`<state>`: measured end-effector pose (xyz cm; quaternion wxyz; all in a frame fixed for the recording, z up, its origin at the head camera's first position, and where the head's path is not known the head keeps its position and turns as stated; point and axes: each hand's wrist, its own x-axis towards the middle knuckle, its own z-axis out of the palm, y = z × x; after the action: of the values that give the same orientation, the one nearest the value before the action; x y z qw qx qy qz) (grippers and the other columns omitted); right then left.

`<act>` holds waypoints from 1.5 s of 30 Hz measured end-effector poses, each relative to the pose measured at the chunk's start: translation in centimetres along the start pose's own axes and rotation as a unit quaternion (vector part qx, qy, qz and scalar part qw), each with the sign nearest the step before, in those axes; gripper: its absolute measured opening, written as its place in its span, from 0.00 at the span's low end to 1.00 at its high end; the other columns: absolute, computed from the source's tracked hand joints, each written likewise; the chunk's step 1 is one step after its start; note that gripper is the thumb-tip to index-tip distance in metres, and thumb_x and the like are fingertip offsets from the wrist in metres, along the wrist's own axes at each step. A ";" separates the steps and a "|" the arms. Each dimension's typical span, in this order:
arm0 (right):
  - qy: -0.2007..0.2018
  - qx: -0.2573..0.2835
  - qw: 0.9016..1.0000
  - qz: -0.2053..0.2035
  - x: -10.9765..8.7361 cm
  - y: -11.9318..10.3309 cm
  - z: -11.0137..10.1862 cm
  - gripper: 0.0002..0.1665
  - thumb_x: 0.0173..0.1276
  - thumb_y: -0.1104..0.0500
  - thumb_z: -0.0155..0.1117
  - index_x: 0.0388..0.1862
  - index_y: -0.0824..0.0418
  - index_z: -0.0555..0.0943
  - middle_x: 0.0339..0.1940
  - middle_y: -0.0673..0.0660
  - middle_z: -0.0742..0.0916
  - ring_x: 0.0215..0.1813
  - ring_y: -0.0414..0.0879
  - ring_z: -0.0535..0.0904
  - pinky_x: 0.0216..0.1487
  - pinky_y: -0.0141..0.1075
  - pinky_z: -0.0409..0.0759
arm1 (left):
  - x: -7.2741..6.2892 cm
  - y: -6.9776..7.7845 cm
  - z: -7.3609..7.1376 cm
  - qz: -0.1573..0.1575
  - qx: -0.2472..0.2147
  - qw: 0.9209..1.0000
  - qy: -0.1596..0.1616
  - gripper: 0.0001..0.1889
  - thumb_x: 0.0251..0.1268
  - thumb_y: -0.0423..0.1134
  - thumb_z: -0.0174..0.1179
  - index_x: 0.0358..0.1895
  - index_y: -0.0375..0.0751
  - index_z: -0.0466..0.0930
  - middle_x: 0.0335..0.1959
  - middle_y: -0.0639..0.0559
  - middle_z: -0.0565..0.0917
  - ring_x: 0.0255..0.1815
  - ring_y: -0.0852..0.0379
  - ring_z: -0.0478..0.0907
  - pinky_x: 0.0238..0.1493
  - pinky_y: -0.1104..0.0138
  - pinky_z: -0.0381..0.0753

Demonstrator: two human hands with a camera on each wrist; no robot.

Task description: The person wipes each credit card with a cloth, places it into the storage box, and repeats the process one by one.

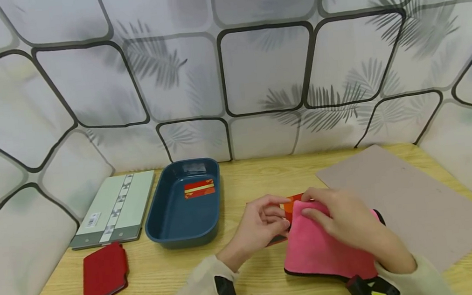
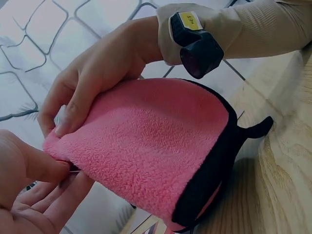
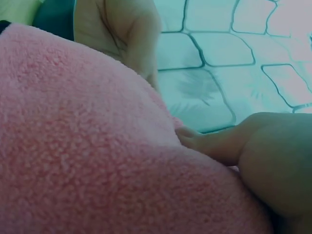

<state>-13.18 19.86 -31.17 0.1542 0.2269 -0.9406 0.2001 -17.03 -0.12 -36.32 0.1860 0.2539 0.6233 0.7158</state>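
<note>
A pink fleece cloth (image 1: 325, 247) with black edging hangs from my hands over the front right of the table. My right hand (image 1: 347, 217) pinches its upper edge between thumb and fingers, as the left wrist view also shows. My left hand (image 1: 259, 220) has curled fingers, with thumb and fingers closed on the cloth's left corner. In the right wrist view the cloth (image 3: 87, 146) fills the foreground, with my right hand (image 3: 278, 161) at its right edge. Behind both hands lies a red and orange printed item (image 1: 288, 208), mostly hidden by the cloth.
Left of my hands stands a dark blue tray (image 1: 154, 229) with a red and gold packet (image 1: 199, 188) inside. Farther left are a pale green folder (image 1: 114, 200) and a red notebook (image 1: 104, 276). A grey-brown board (image 1: 413, 202) lies at right. Patterned fabric walls enclose the table.
</note>
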 end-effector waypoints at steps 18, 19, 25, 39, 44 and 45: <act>0.028 0.022 0.999 -0.009 0.0 -0.6 0.8 0.18 0.53 0.59 0.76 0.38 0.47 0.77 0.31 0.41 0.82 0.30 0.36 0.73 0.31 0.31 0.72 | -0.1 -0.3 -0.4 0.018 0.018 0.999 -0.035 0.19 0.62 0.20 0.53 0.57 0.25 0.70 0.42 0.22 0.78 0.31 0.65 0.81 0.40 0.65 0.85; 0.033 0.018 0.999 -0.013 0.0 -0.5 0.8 0.17 0.53 0.60 0.76 0.38 0.46 0.77 0.31 0.41 0.82 0.31 0.36 0.73 0.31 0.32 0.73 | -0.1 -0.3 -0.4 0.018 0.015 0.999 -0.033 0.19 0.61 0.19 0.53 0.56 0.25 0.69 0.42 0.21 0.78 0.30 0.65 0.81 0.40 0.64 0.85; 0.043 -0.004 0.999 -0.002 -0.2 0.3 0.1 0.13 0.54 0.59 0.75 0.36 0.45 0.81 0.32 0.42 0.83 0.35 0.39 0.79 0.35 0.37 0.78 | 0.0 -0.5 -0.1 0.009 -0.009 1.000 -0.029 0.20 0.61 0.17 0.52 0.57 0.22 0.66 0.40 0.18 0.75 0.27 0.63 0.80 0.38 0.60 0.86; 0.026 -0.003 0.999 0.028 0.3 2.4 -1.1 0.10 0.56 0.58 0.74 0.37 0.50 0.83 0.43 0.57 0.88 0.46 0.56 0.83 0.45 0.53 0.80 | 0.0 -0.2 -0.3 -0.029 -0.007 0.999 0.019 0.20 0.61 0.16 0.52 0.57 0.25 0.69 0.28 0.52 0.72 0.25 0.59 0.77 0.39 0.56 0.86; 0.044 -0.007 0.999 0.009 0.3 2.5 -1.1 0.12 0.54 0.60 0.75 0.36 0.51 0.83 0.38 0.55 0.88 0.42 0.53 0.83 0.43 0.52 0.81 | 0.1 -0.1 -0.1 -0.026 -0.010 0.999 0.030 0.20 0.60 0.16 0.52 0.57 0.25 0.70 0.29 0.51 0.73 0.25 0.59 0.77 0.38 0.55 0.86; 0.050 -0.010 0.999 0.002 0.3 2.4 -1.0 0.12 0.53 0.60 0.75 0.36 0.52 0.83 0.37 0.54 0.88 0.41 0.53 0.83 0.42 0.51 0.81 | 0.1 -0.1 0.0 -0.025 -0.010 0.999 0.030 0.20 0.60 0.16 0.52 0.57 0.26 0.70 0.29 0.51 0.73 0.25 0.59 0.77 0.38 0.55 0.86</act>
<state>-14.48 22.16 -30.95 0.2026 0.2135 -0.9342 0.2018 -17.15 -0.07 -36.37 0.1873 0.2146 0.6278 0.7244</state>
